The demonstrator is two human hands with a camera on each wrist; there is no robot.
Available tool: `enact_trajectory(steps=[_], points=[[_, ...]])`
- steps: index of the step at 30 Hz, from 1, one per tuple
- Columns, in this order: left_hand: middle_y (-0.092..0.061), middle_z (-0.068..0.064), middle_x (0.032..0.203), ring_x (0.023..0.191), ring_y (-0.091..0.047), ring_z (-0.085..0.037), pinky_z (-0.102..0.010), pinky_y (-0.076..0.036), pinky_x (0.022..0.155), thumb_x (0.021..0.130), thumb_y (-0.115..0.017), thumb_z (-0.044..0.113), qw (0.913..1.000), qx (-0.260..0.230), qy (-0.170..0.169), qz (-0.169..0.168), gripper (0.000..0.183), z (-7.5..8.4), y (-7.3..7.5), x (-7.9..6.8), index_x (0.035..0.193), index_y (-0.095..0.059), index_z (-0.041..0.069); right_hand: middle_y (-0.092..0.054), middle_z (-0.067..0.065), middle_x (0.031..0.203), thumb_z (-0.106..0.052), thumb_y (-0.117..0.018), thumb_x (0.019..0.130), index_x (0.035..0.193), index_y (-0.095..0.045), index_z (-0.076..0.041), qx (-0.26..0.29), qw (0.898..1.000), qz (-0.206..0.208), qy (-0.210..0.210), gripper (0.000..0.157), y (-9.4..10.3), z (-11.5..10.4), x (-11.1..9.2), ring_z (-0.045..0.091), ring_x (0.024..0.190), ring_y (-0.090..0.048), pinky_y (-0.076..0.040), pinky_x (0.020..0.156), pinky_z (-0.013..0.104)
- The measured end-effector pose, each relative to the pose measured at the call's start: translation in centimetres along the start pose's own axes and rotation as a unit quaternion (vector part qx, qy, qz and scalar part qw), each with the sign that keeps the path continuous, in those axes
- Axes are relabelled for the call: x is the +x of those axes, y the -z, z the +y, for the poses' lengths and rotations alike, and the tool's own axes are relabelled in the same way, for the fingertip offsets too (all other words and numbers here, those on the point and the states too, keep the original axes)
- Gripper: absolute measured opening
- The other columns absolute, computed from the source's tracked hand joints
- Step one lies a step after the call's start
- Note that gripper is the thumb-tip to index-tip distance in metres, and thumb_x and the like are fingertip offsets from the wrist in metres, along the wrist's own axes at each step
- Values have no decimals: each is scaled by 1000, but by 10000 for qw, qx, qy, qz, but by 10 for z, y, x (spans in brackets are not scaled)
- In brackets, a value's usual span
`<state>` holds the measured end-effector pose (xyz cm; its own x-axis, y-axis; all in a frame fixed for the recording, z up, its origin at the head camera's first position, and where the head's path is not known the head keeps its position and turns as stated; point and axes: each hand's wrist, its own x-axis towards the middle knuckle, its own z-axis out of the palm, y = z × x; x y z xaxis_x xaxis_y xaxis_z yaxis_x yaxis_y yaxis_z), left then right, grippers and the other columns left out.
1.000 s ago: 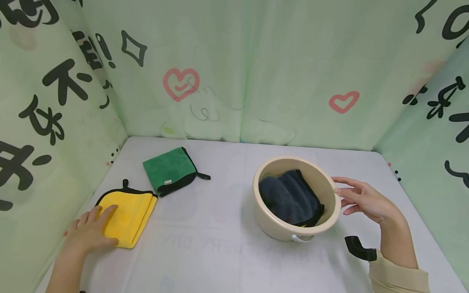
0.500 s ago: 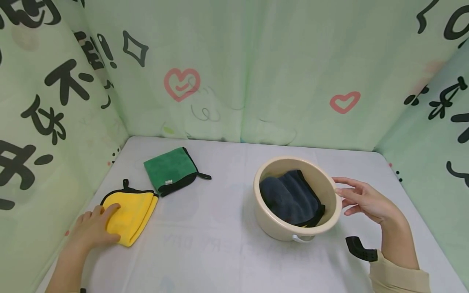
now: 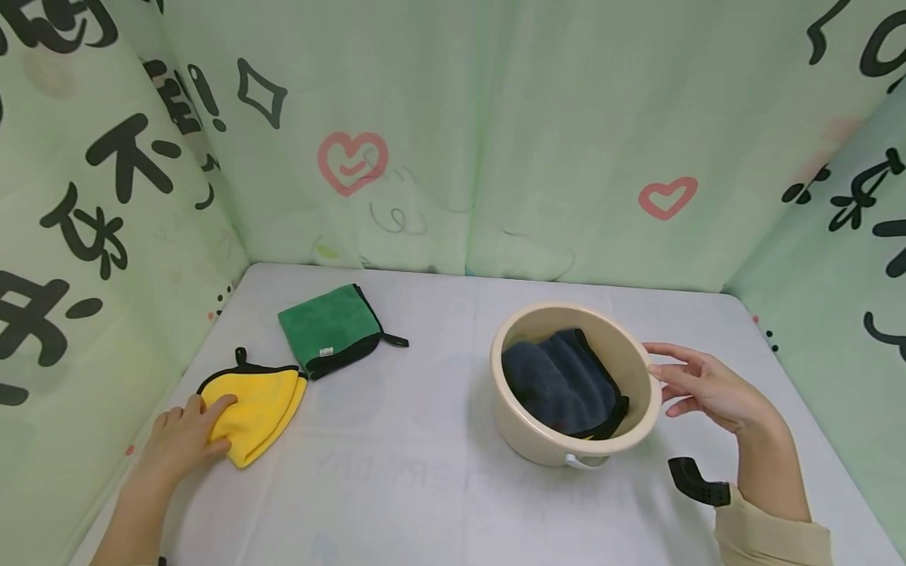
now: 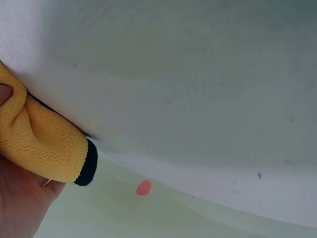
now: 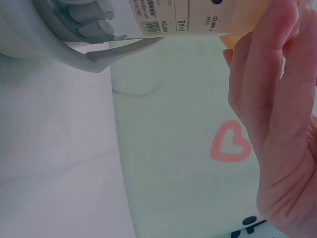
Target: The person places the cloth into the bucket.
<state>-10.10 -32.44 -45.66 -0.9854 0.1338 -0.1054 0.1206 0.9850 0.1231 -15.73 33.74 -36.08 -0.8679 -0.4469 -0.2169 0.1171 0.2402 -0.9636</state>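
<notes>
My left hand [image 3: 180, 440] grips the left side of a folded yellow towel [image 3: 262, 401] with black edging. Fingers lie on its far left edge, the thumb at its near corner. In the left wrist view the yellow towel [image 4: 47, 139] bulges and creases between thumb and fingers. My right hand [image 3: 708, 385] touches the right rim of a cream bucket [image 3: 524, 436], its fingers fairly straight; in the right wrist view the right hand [image 5: 272, 109] reaches up to the labelled wall. Inside the bucket lies a dark blue towel [image 3: 559, 381], partly over something yellow.
A folded green towel [image 3: 325, 326] with black edging lies behind the yellow one, their corners close. The bucket's pale handle [image 3: 583, 461] hangs at its front. Green printed curtains [image 3: 481, 141] enclose the white table [image 3: 396, 487] at back and sides.
My left hand has moved slightly right and away from me, its hold bunching the yellow towel, whose near edge has lifted and narrowed. The right hand and bucket have stayed in place.
</notes>
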Motion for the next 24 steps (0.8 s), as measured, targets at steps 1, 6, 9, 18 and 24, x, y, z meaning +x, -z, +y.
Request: enact_trajectory(steps=[1, 6, 9, 18, 24], points=[[-44, -26, 97, 74, -43, -35, -54, -35, 73, 78, -70, 23, 10000, 48, -36, 59, 52, 0, -1, 0, 121, -45, 8, -68, -2, 86, -3, -42, 96, 116, -51, -37, -14, 10000, 3, 2, 40, 0, 0, 0, 15, 72, -66, -54, 56, 27], [-45, -25, 96, 74, -44, -37, -56, -35, 74, 83, -65, 17, 9994, 142, -86, 294, 42, 3, -3, -2, 120, -46, 7, -68, -2, 87, -3, -43, 95, 115, -51, -37, -121, 9999, 63, 0, 40, -1, 0, 0, 15, 71, -66, -54, 56, 27], [-45, -25, 97, 76, -45, -39, -56, -35, 75, 84, -63, 15, 9991, 142, -47, 397, 40, 4, -3, -2, 119, -46, 6, -68, -3, 87, -4, -43, 95, 114, -51, -38, -165, 9998, 91, -19, 40, -1, 0, 0, 14, 71, -66, -54, 56, 27], [-42, -27, 104, 85, -46, -47, -60, -32, 80, 86, -60, 15, 9971, 268, -24, 708, 40, 6, 2, -5, 121, -42, 8, -68, -2, 86, -5, -44, 95, 113, -49, -38, -307, 9992, 210, -143, 38, -2, -1, 0, 15, 70, -65, -54, 56, 27], [-41, -28, 103, 85, -46, -49, -62, -30, 82, 94, -48, 32, 9946, 224, 43, 1015, 37, 5, 10, -7, 122, -39, 9, -68, -2, 86, -5, -44, 95, 114, -49, -37, -274, 9993, 194, -137, 37, -2, -2, 0, 15, 70, -66, -54, 56, 28]])
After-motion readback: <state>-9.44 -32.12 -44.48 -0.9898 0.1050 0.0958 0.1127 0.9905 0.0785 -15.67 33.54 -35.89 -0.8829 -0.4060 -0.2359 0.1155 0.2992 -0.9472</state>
